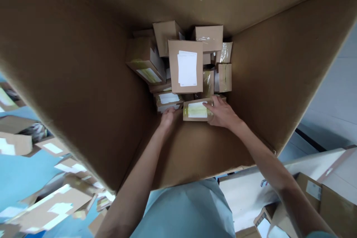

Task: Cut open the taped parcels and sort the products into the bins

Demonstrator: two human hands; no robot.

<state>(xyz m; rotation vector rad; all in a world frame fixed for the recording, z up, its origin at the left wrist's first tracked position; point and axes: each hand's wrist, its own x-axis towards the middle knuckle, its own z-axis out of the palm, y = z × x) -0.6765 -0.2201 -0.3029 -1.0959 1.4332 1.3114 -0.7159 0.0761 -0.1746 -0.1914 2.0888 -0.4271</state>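
Observation:
My right hand (223, 113) grips the right end of a small cardboard box (186, 112) with a white label under yellowish tape. Its thumb lies across the label and the fingers go over the far edge. To the left, my left hand (167, 117) has its fingers curled at the near edge of another labelled cardboard box (169, 99); the fingertips are partly hidden. Both hands reach down inside a large, deep carton (200, 152). Just beyond them, a bigger box (185, 46) with overlapping white labels lies on top of the pile.
More taped boxes (209, 37) are heaped against the carton's far wall, one tilted box (145, 59) at the left. Tall carton walls (279, 52) surround my arms. Outside, opened boxes (55, 208) lie on the blue floor at left, and other cartons (337, 208) stand at lower right.

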